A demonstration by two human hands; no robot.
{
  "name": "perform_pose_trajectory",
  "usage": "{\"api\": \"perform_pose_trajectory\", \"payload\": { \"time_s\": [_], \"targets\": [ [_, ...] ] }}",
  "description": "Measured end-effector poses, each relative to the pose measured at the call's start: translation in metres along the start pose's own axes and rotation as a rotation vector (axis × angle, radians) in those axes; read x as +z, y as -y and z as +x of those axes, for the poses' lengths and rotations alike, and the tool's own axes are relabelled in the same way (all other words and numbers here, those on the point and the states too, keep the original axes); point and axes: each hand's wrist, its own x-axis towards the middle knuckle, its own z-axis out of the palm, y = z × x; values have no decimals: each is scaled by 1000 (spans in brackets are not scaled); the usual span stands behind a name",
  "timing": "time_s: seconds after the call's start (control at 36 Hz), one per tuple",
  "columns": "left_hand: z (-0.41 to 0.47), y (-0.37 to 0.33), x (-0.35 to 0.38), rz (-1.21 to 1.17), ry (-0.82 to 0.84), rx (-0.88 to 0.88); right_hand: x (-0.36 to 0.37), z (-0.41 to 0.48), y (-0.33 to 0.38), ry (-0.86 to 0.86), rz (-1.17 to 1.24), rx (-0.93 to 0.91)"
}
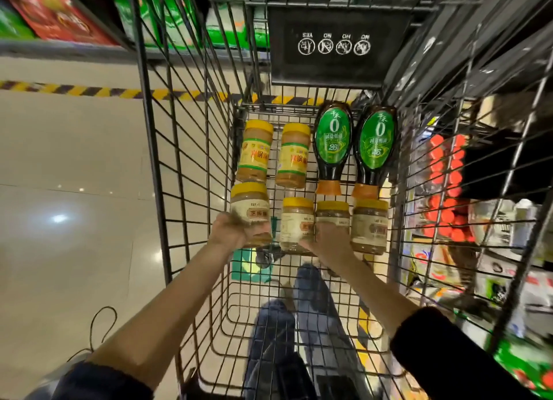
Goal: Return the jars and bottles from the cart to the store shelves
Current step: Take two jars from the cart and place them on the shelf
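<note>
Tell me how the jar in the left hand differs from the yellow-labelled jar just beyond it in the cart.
Label: the held jar wears a pale cream label; the yellow-labelled jar has a bright yellow one with green bands. State: the left hand grips the held jar; the yellow-labelled jar lies untouched on the cart floor. Both have yellow lids pointing away from the person and tan contents.

Two yellow-labelled jars point(291, 156), four pale-labelled jars point(369, 226), two dark bottles with green labels point(332, 142), one wire cart point(151, 160)
</note>
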Motion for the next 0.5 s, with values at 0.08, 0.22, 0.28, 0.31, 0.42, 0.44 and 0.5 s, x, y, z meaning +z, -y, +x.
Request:
{"api": "perform_pose_trajectory", "payload": {
  "time_s": [0.08, 0.22, 0.28, 0.31, 0.42, 0.44, 0.5],
  "targets": [
    [-30, -13, -10, -147, 116, 62, 11, 5, 2, -31, -72, 39],
    [-63, -33, -30, -160, 217, 188, 29, 16, 4, -97, -77, 22],
    [-73, -41, -35, -160, 246, 213, 33, 20, 6, -89, -79, 44],
    [-75, -41, -37, -166, 260, 227, 31, 19, 11, -72, -68, 52],
    [-88, -46, -43, -193, 302, 253, 52, 37, 6, -50, 127, 66],
    [-90, -47, -44, -188, 303, 258, 64, 48, -1, -53, 144, 82],
    [-92, -47, -46, -162, 285, 268, 65, 50, 9, -28, 157, 116]
  ]
}}
